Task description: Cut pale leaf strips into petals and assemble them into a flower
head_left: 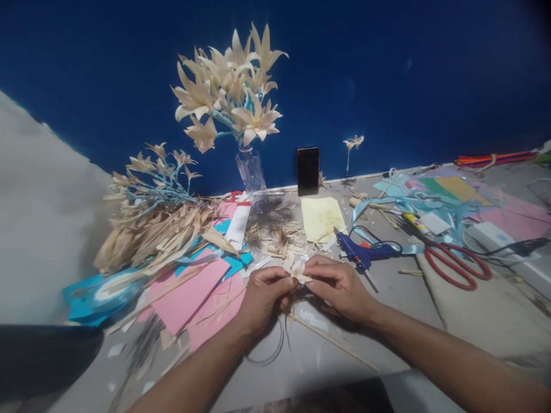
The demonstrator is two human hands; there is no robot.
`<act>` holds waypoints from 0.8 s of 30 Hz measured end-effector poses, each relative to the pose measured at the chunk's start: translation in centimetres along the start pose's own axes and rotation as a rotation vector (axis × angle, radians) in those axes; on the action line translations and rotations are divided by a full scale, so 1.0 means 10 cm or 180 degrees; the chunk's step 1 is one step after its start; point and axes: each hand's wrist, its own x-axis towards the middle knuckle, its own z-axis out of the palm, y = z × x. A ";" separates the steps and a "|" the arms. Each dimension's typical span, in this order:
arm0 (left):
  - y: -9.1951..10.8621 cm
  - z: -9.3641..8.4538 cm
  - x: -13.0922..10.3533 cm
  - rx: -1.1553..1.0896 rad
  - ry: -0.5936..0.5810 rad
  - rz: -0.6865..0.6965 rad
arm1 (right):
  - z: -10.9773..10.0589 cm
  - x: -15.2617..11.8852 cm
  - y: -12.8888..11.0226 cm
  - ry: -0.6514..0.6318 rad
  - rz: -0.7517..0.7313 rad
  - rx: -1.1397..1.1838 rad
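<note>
A small cream flower point(298, 272) with pointed petals is held between both hands at the middle of the table. My left hand point(267, 292) pinches it from the left, thumb and fingers together. From the right, my right hand point(338, 287) grips the petals between thumb and fingertips. Thin dark wire loops hang below my left hand, and a thin stick point(333, 342) lies slanting beneath the hands. The flower's base is partly hidden by the fingers.
Behind stand a bottle point(253, 178) of cream flowers and a phone point(308, 172). A blue glue gun point(365, 252) and red-handled scissors point(456, 265) lie to the right. Pink paper point(193, 289), dried husks point(150, 235) and a ribbon roll point(114, 289) cover the left side.
</note>
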 end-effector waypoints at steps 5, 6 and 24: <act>0.00 -0.01 0.00 -0.0060 -0.0026 -0.0040 | 0.01 -0.01 0.00 0.0132 -0.0213 -0.0174; 0.00 -0.01 0.00 -0.0024 -0.0024 -0.0027 | 0.01 -0.01 0.00 0.0150 -0.0232 -0.0193; 0.10 0.00 -0.05 0.0387 -0.0132 0.0677 | -0.05 0.01 -0.05 -0.0025 0.0826 -0.0200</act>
